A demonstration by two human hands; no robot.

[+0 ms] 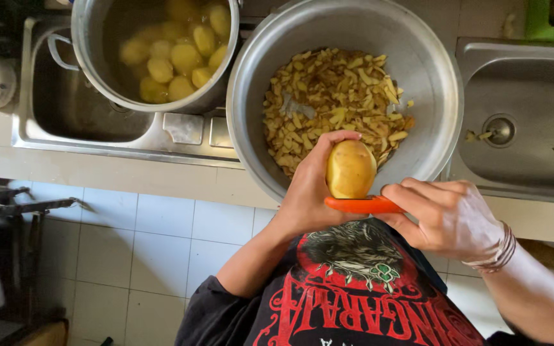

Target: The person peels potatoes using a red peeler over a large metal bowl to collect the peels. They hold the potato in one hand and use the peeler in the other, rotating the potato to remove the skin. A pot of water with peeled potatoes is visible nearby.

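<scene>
My left hand (pixel 306 192) grips a yellow, mostly peeled potato (pixel 350 168) over the near rim of a large metal bowl (pixel 431 96). My right hand (pixel 447 218) holds an orange peeler (pixel 361 204) pressed against the potato's lower end. The bowl holds a heap of potato peels (pixel 335 102). To the left, a metal pot (pixel 91 57) with water and several peeled potatoes (pixel 177 54) stands in a sink.
A steel sink basin (pixel 65 109) lies under the pot at the left, and a second sink (pixel 527 122) with a drain is at the right. A tiled counter edge (pixel 129 170) runs below them. White floor tiles and a dark rack (pixel 1 211) show at the lower left.
</scene>
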